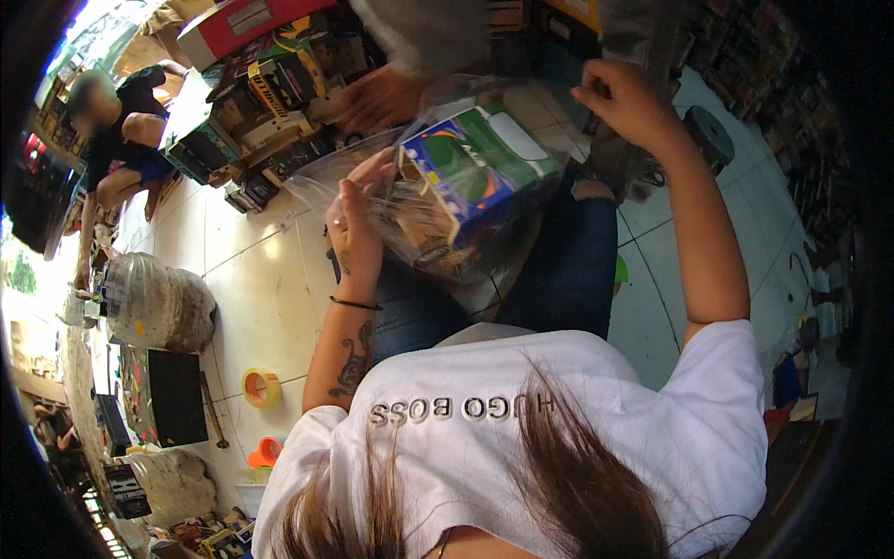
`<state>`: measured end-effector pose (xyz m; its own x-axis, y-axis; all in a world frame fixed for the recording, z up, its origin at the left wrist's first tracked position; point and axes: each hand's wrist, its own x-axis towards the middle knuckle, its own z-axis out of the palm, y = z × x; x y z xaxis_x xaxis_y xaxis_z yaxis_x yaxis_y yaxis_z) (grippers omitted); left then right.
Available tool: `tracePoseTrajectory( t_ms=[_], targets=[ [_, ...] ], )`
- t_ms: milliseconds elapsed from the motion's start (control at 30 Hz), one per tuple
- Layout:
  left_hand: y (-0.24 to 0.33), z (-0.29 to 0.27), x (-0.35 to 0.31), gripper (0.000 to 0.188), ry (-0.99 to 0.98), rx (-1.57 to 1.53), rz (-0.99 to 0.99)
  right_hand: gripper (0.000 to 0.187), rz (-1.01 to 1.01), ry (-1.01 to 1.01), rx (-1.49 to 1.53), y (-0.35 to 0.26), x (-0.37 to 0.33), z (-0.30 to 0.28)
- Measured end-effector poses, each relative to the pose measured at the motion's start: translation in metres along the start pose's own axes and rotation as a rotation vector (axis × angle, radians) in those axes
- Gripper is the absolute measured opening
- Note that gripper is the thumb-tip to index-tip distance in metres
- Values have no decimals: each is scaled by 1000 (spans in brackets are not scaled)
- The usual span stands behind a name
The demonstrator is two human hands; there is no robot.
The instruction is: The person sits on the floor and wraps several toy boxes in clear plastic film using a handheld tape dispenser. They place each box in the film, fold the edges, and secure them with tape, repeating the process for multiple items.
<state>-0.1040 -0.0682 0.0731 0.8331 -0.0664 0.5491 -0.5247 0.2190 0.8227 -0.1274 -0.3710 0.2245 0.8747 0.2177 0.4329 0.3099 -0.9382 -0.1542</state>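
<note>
A painted wooden toy truck [480, 163] in green, white and blue sits tilted inside a clear plastic bag [410, 219] over my lap. My left hand [357, 205] is at the bag's left side, thumb and fingers closed on the plastic. Some of its fingers are blurred or behind the film. My right hand [629, 104] is raised to the right of the bag, apart from the truck. Its fingers are curled into a pinch; anything between them is too small to make out.
Several wooden toy vehicles [275, 88] are piled at the far left. Another person's grey-clad limb [424, 37] is close beyond the bag. On the tiled floor lie a tape roll [261, 388], an orange object [265, 453] and a plastic-wrapped bundle [158, 303]. A person [130, 121] sits farther left.
</note>
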Motion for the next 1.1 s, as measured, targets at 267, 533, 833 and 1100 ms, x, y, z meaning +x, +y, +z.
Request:
tracePoseTrajectory(
  t_ms=[267,533,833,1100],
  targets=[
    [70,121,62,37,-517,658,599,32,-286,-166,468,-45,-42,-4],
    [42,78,76,111,-594,713,561,16,511,417,1214,27,-63,-26],
    [3,-41,4,33,-395,714,-87,35,608,602,1011,51,-114,-37],
    [51,-58,21,20,11,983,53,39,612,531,741,50,-125,-44]
  ],
)
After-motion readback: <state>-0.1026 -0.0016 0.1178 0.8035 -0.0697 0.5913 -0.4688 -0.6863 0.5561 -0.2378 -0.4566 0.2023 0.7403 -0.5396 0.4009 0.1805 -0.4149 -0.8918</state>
